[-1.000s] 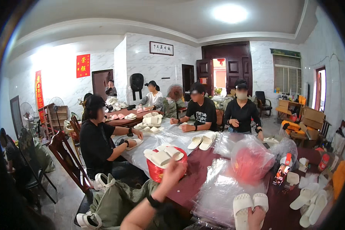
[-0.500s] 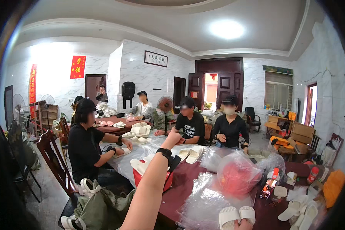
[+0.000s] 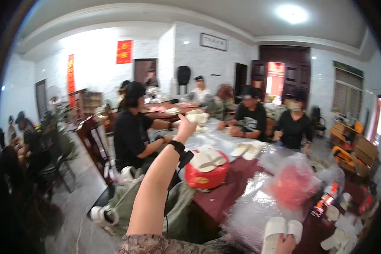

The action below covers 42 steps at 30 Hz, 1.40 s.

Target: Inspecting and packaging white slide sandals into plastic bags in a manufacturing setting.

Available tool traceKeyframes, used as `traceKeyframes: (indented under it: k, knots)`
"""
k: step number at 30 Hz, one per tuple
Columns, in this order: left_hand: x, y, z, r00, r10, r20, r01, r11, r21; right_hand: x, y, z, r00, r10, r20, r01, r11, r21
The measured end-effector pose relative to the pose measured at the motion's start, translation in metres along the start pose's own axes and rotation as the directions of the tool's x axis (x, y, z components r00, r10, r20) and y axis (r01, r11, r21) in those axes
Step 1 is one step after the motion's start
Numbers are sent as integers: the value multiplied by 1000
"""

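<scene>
My left arm stretches out over the table, with a black band on its wrist. My left hand point(image 3: 187, 128) is raised in front of the far white slippers; it is blurred and its fingers are mostly hidden, so its grip does not show. At the lower right, my right hand point(image 3: 286, 244) grips a pair of white slippers point(image 3: 274, 232) near the edge of a stack of clear plastic bags point(image 3: 252, 211). Below my left wrist, more white slippers point(image 3: 207, 159) lie on a round red container point(image 3: 206, 177).
White slippers point(image 3: 246, 150) also lie on the dark red table point(image 3: 218, 205). A plastic-wrapped red bundle point(image 3: 294, 186) and a lit phone point(image 3: 324, 200) are at right. A co-worker point(image 3: 133, 131) sits at left, others across. A green sack point(image 3: 133, 203) holding white slippers stands beside me.
The view has swung left, so the room and table appear farther right, and people at far left have come in. My left arm remains stretched out; my right hand still holds the slippers.
</scene>
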<state>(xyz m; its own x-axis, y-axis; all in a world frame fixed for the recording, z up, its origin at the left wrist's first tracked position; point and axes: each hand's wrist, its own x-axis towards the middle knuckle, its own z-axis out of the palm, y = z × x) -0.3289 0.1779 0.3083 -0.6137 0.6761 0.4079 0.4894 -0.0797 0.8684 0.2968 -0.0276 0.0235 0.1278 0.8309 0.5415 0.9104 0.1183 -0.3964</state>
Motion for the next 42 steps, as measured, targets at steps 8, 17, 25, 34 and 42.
traceKeyframes:
  k: [8, 17, 25, 34, 42]
  knots:
    - [-61, -77, -415, 430, -83, -899, 408, 906, 112, 4, -3, 12, 999, -31, 8, 31, 999, 5]
    - [-29, -110, -449, 676, -186, -713, 443, 875, 193, 2, -3, 13, 999, -26, 26, 26, 999, 23]
    - [-28, -37, -145, 969, -211, -131, 240, 930, 277, -3, -9, -8, 1000, 29, 4, -28, 999, -25]
    - [-237, 97, 76, 482, 402, 778, -560, 825, -79, -5, 21, 28, 983, 166, -81, -167, 986, -3]
    - [-430, 9, 203, -114, 741, 662, -746, 377, -549, 0, 15, 38, 993, 106, -49, -111, 988, -109]
